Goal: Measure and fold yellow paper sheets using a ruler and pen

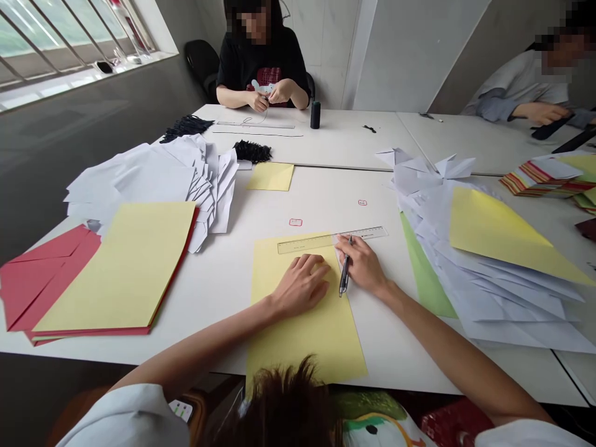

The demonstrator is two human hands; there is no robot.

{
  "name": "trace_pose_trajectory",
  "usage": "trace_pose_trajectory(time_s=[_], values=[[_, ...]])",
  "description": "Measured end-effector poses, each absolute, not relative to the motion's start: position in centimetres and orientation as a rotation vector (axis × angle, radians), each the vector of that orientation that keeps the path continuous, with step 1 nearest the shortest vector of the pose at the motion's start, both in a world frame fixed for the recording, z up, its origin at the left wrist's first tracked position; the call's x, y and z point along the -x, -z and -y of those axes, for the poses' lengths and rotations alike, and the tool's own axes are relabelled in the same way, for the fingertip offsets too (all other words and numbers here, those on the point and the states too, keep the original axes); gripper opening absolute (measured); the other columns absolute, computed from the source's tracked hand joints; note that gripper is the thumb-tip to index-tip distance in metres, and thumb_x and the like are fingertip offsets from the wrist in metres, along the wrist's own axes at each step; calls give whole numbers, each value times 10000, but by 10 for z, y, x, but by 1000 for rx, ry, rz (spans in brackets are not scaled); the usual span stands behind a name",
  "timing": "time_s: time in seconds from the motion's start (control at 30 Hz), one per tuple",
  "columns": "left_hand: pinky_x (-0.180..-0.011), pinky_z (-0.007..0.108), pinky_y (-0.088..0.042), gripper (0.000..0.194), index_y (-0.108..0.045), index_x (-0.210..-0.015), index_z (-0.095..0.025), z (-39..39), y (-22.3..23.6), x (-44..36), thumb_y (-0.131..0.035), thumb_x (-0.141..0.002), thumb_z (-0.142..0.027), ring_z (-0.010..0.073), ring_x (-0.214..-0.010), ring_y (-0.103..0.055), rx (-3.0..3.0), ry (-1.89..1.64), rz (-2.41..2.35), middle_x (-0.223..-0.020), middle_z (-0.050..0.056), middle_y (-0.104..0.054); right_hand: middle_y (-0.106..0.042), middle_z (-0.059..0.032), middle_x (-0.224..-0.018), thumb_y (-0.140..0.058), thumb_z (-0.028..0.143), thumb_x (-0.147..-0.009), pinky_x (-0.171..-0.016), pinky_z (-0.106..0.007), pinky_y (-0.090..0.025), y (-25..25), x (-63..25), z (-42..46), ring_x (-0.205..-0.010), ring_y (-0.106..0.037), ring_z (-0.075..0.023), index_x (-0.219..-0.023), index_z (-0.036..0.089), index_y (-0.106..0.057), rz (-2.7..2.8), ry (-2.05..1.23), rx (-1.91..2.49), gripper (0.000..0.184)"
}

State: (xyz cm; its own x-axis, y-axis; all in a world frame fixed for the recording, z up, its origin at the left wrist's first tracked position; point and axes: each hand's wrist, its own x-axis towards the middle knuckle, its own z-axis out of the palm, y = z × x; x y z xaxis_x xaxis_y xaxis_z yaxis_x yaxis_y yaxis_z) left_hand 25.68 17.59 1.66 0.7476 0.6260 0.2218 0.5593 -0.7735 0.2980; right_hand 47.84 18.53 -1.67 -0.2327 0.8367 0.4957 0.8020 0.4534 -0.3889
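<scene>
A yellow sheet of paper (279, 341) lies in front of me, its near edge at the table's front edge. My left hand (302, 284) rests palm down on it, fingers slightly bent and apart, gripping nothing visible. Across the sheet's far end lies a clear ruler (321, 241), slightly tilted and reaching past the sheet on the right. My right hand (361, 264) is closed on a dark pen (344, 276), whose lower end slants toward me. Its fingertips are at the ruler's near edge; whether they press on the ruler I cannot tell.
Left stand yellow sheets (121, 267) over red paper (51, 273) and a white paper pile (139, 167). Right is another white pile (503, 285) with yellow and green sheets. Across the table (335, 186), one person handles thread by a black spool (315, 115); another sits far right.
</scene>
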Motion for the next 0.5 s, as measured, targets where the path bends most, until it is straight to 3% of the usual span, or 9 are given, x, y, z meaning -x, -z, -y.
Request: trace_pose_trajectory(time_s=[0.23,0.37,0.5], values=[[-1008,461,-461,347,-594,-1279,-195,-167,-21,-247,-490,-977,-331,284,-1228,-497,-2633,-605,-1139,-1353,143,-537,-719,-118,-1217,-534,90,-901,-956,-434,-581,15,-479,-183,-1173,-632,-264,-1055,200,-690,1999,-14,1315,245],[-999,546,-450,473,-545,-1351,-190,-168,-25,-236,-555,-934,-413,357,-1264,-438,-2529,-578,-1512,-1400,185,-457,-738,-103,-1168,-542,73,-889,-919,-412,-597,15,-478,-184,-1106,-658,-247,-1017,210,-687,1992,9,1299,237],[-1042,617,-393,550,-500,-1390,-165,-176,-19,-232,-539,-933,-469,413,-1357,-324,-2443,-469,-1633,-1472,230,-344,-733,-113,-1192,-519,50,-894,-958,-430,-583,14,-477,-186,-1176,-635,-255,-1043,197,-681,2085,-5,1247,265]])
